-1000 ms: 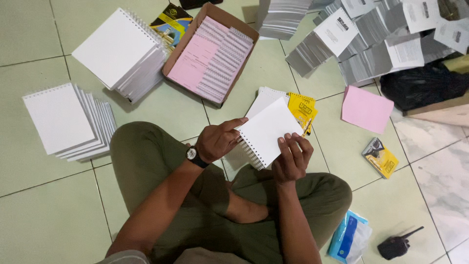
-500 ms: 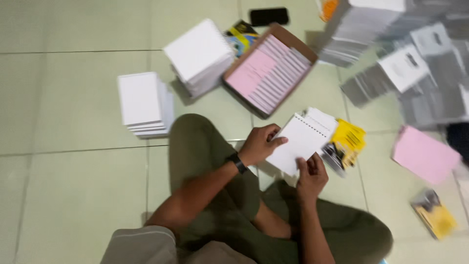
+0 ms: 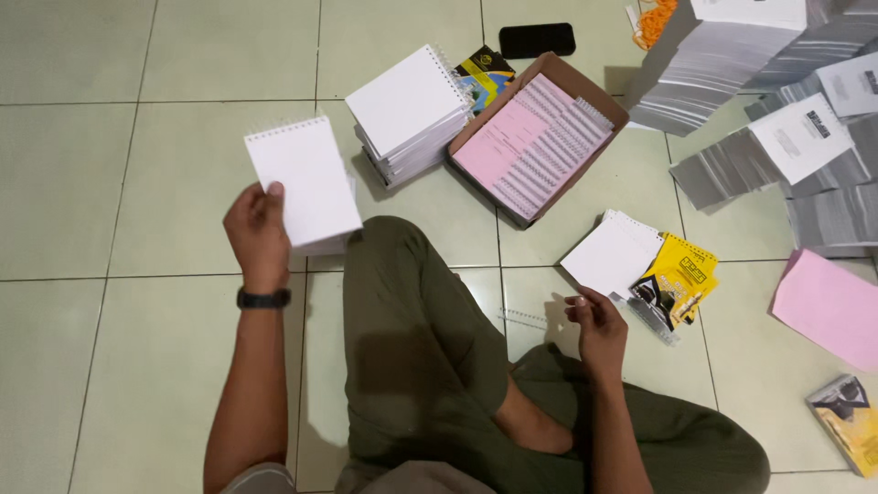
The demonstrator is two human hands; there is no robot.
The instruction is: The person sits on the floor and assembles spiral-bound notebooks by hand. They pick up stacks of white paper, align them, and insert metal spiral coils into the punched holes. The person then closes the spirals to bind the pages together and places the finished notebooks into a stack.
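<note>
Seated person, seen from above: olive-green trousers; bare forearms; a black wristband on the left wrist; left hand and right hand bare; one bare foot.

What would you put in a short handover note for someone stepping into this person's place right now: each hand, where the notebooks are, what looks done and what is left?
Left hand: holds a white spiral notebook by its lower edge, above a low stack on the floor.
Right hand: empty, fingers loosely curled, near the loose white pads and yellow covers.
Done: a stack of bound notebooks beside the cardboard box.
Left: the loose pads and covers; a spiral coil lies on the floor tile by the right hand.
</note>
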